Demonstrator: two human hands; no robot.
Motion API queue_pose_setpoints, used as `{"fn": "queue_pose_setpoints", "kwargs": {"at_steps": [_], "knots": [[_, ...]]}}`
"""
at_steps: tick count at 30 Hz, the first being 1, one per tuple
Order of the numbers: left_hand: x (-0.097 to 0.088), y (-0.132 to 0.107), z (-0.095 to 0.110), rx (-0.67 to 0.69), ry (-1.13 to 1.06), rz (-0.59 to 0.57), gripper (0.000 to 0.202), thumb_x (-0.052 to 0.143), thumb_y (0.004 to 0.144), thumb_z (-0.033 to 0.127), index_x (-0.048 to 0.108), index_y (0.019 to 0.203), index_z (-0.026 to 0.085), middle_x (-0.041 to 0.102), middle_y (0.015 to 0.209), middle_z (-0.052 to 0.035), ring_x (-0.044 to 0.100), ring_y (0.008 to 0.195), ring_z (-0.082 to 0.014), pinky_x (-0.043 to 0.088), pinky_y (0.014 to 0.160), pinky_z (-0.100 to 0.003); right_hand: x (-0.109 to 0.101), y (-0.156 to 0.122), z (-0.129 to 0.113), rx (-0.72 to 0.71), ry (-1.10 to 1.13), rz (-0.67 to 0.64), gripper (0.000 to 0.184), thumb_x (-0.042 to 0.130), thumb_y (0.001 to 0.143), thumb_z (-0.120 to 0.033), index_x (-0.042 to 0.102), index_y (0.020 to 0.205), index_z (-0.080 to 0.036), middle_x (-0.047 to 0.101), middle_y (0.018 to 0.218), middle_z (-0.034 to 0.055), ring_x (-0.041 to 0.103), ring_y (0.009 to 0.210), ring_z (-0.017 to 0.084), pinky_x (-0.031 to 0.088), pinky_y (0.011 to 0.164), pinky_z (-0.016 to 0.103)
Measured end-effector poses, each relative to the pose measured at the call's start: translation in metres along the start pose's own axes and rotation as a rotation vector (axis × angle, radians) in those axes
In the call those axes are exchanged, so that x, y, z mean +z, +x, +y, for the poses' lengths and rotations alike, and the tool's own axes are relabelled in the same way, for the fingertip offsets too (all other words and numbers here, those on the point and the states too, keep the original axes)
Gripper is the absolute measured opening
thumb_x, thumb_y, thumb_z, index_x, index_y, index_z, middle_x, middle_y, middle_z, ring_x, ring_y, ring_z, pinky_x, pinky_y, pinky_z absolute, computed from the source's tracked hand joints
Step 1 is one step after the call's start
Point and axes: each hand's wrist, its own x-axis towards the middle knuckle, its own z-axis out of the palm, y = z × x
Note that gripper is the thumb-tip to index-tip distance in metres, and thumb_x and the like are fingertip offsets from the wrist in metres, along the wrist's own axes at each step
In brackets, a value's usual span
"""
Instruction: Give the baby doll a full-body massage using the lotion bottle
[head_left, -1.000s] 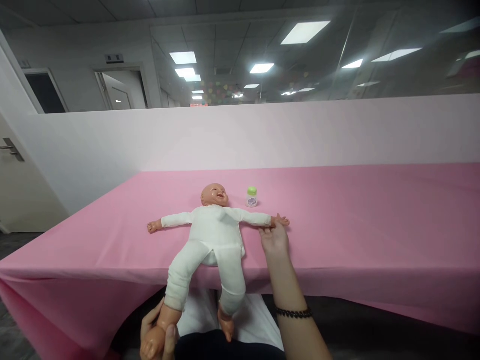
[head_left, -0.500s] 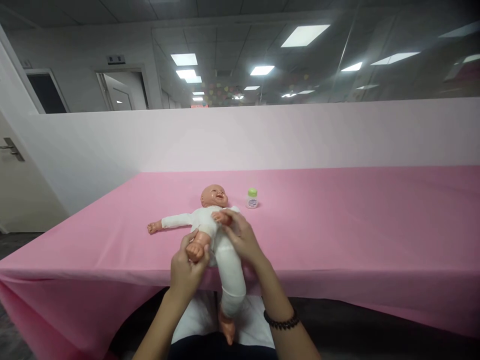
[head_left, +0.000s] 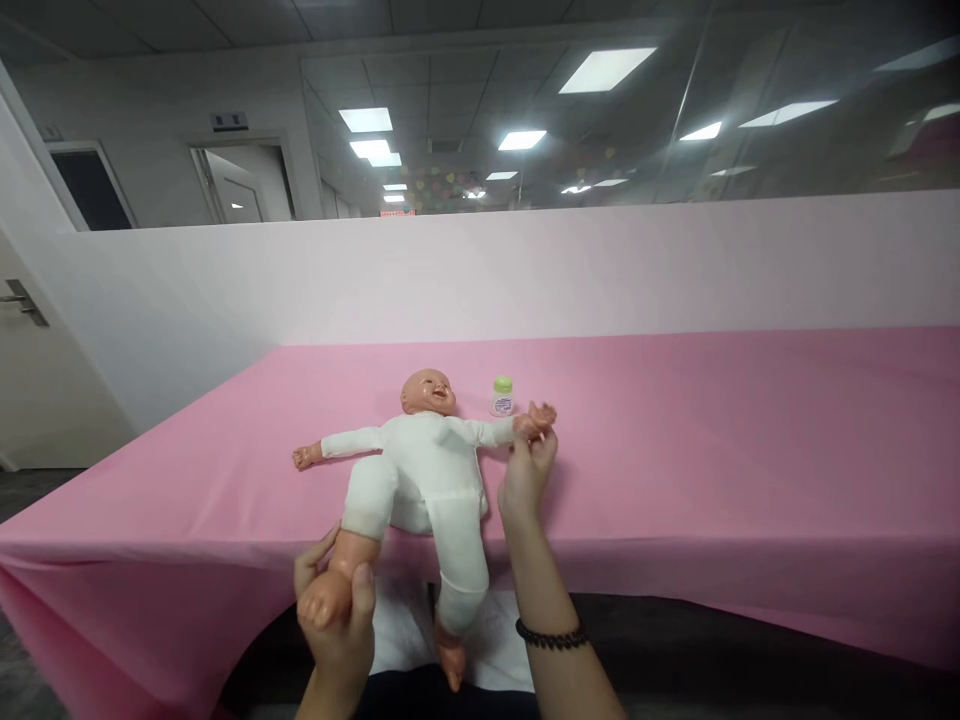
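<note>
A baby doll [head_left: 431, 455] with a white cloth body lies on its back at the table's near edge, its head toward the far side. My left hand [head_left: 341, 610] is closed around the doll's foot and ankle on the left, with that leg bent outward. The doll's hand on the right is gripped at the wrist by my right hand [head_left: 531, 470], which holds that arm stretched out sideways. The other leg hangs over the edge above my lap. The doll's left-side arm rests on the cloth, untouched.
A small jar with a green lid [head_left: 502, 396] stands on the pink tablecloth [head_left: 712, 440], just beyond the doll's outstretched arm. Behind the table runs a white partition [head_left: 600, 270] with glass above. A door [head_left: 45, 370] is at the far left.
My left hand has drawn the doll's leg down and left, from over its belly. My right hand has carried the doll's arm from its chest out to the right.
</note>
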Motion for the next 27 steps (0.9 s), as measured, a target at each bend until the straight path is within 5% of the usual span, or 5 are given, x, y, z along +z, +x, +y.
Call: {"fn": "queue_pose_setpoints", "kwargs": {"at_steps": [5,10,18,22,27], "knots": [[-0.025,-0.04,-0.025,-0.225,-0.036,0.045,0.047,0.076,0.066,0.049,0.064,0.102,0.019,0.07,0.097,-0.0083,0.064,0.062,-0.0197,0.054,0.054,-0.034,-0.032,0.028,0.021,0.512,0.227,0.245,0.051,0.051,0.088,-0.025,0.048,0.138,-0.032,0.055,0.141,0.0033,0.062,0.117,0.013,0.053,0.098,0.035],[-0.024,-0.064,-0.025,-0.385,-0.046,0.085,0.047,0.07,0.071,0.054,0.063,0.101,0.018,0.069,0.089,-0.0046,0.054,0.049,-0.0129,0.047,0.045,-0.03,-0.042,0.035,0.024,0.588,0.289,0.237,0.046,0.048,0.092,-0.028,0.049,0.137,-0.032,0.062,0.125,0.0022,0.066,0.104,0.011,0.056,0.093,0.031],[-0.012,-0.007,-0.031,-0.151,0.013,0.076,0.047,0.073,0.068,0.05,0.062,0.1,0.018,0.069,0.092,-0.0081,0.069,0.071,-0.0242,0.057,0.059,-0.036,-0.003,0.003,-0.01,0.013,0.022,-0.102,0.051,0.068,0.086,-0.038,0.055,0.134,-0.025,0.051,0.15,0.0093,0.053,0.134,0.023,0.041,0.113,0.044],[0.021,0.03,0.001,0.042,0.047,-0.218,0.04,0.069,0.079,0.046,0.062,0.106,0.016,0.071,0.103,-0.0108,0.071,0.092,-0.0255,0.058,0.081,-0.038,0.013,-0.018,-0.024,-0.14,-0.187,-0.48,0.04,0.065,0.091,-0.034,0.061,0.13,-0.024,0.062,0.138,0.0095,0.056,0.131,0.023,0.039,0.115,0.045],[0.058,0.041,0.028,-0.018,0.058,-0.546,0.039,0.063,0.087,0.043,0.057,0.117,0.019,0.074,0.095,-0.0061,0.071,0.079,-0.0207,0.055,0.069,-0.031,0.006,-0.028,-0.008,-0.242,-0.411,-0.772,0.034,0.064,0.09,-0.024,0.068,0.123,-0.028,0.066,0.133,0.0049,0.051,0.136,0.024,0.032,0.12,0.05]]}}
